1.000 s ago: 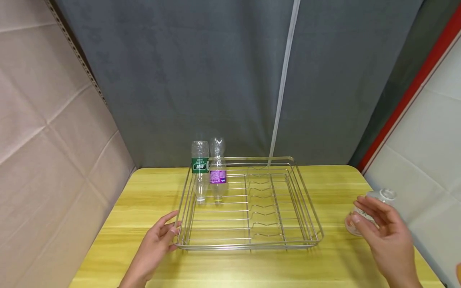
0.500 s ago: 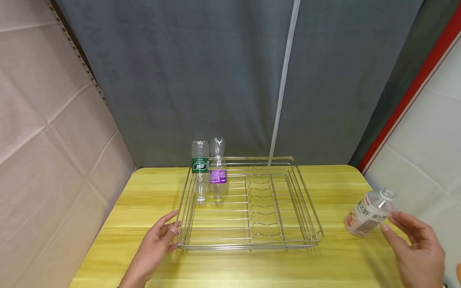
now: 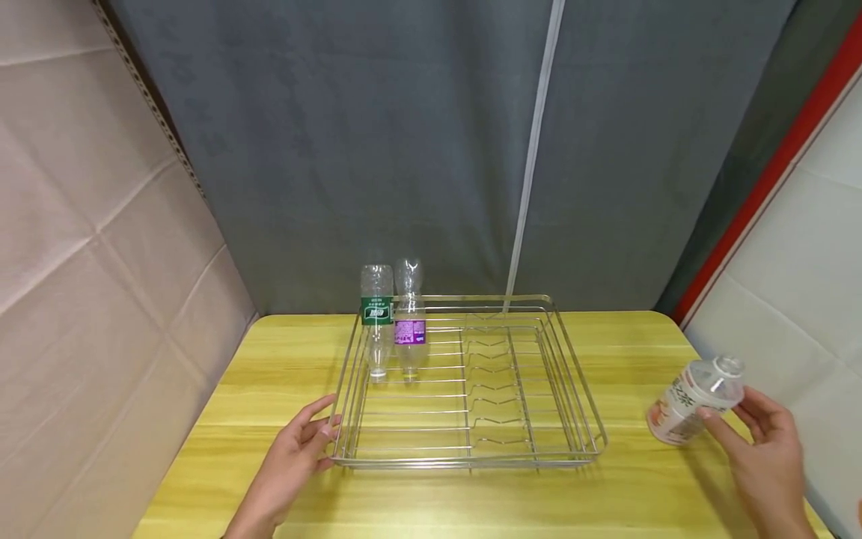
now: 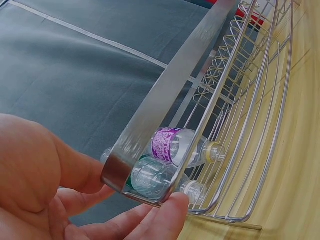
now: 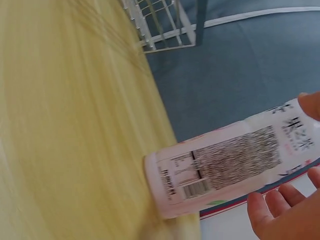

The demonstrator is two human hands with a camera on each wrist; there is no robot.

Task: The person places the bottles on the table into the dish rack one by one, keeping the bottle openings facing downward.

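Note:
My left hand [image 3: 289,457] grips the near left corner of a silver wire rack [image 3: 469,463]; in the left wrist view the thumb lies against its flat metal band [image 4: 165,90] and the fingers come under the wire. Inside the rack, at its left back, two clear bottles lean side by side, necks down: a green-labelled bottle [image 3: 376,311] and a purple-labelled bottle [image 3: 409,332]. On the right, a clear bottle with a white and pink label [image 3: 690,404] stands on the table. My right hand [image 3: 761,442] is around its upper right side, thumb at the label, fingers loosely bent.
The yellow wood-grain table [image 3: 283,359] carries the rack and the third bottle. A grey curtain [image 3: 370,150] hangs behind it. A pale cloth wall [image 3: 101,299] is at the left, and a white panel [image 3: 801,277] with a red edge rises close at the right.
My right hand moved from in front of the labelled bottle out to its right, then back in against its upper side. The left hand and the rack have stayed put.

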